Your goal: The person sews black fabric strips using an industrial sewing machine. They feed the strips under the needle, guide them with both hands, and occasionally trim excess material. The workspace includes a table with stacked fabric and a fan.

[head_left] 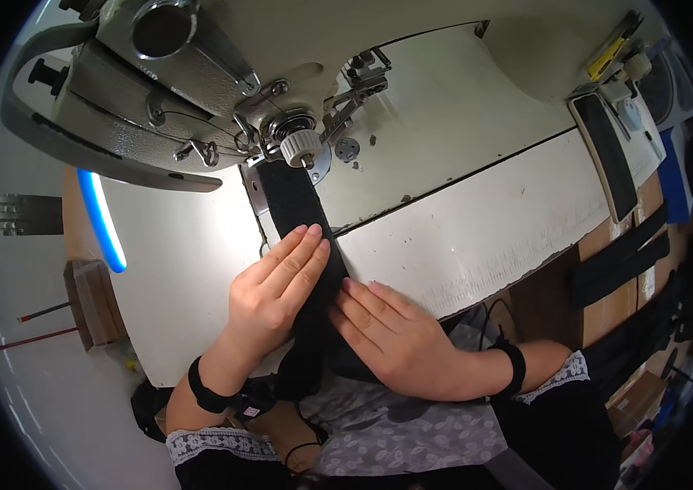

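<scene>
The fabric strip [291,196] is black, the apron [416,441] leaf-patterned grey.

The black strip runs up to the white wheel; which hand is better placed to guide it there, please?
Probably the left hand: it lies on the black strip, nearer the white wheel; the right hand is farther off, by the strip's edge.

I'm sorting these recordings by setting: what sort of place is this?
Probably a sewing workshop: a sewing machine stands at a white worktable, a black fabric strip runs from its stitching area beneath the left hand, and more dark strips lie at the right.
</scene>
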A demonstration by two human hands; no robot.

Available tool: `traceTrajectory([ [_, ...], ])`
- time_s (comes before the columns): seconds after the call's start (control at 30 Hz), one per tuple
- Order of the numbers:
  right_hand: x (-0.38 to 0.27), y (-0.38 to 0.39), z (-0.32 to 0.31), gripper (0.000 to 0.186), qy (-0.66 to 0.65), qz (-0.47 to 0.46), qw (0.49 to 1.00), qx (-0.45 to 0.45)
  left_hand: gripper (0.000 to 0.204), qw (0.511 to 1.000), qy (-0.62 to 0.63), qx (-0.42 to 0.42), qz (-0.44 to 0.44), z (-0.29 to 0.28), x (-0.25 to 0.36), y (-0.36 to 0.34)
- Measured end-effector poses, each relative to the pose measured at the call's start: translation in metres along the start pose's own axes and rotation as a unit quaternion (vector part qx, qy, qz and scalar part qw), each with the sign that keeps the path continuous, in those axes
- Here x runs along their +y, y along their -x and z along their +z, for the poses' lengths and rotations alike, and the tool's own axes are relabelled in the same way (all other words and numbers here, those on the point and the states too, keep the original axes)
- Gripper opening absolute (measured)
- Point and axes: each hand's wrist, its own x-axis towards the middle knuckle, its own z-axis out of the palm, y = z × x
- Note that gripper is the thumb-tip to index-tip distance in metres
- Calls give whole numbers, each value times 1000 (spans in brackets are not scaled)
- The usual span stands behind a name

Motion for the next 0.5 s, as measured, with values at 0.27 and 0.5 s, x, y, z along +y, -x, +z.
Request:
traceTrajectory([
  [0.27,-1,-5,-7,39,7,-9,998,-65,38,1000,-9,-28,-7,-8,3,1],
  [0.5,3,-22,-7,41,25,-15,995,-94,41,999,31,-3,-24,-7,-10,-2],
])
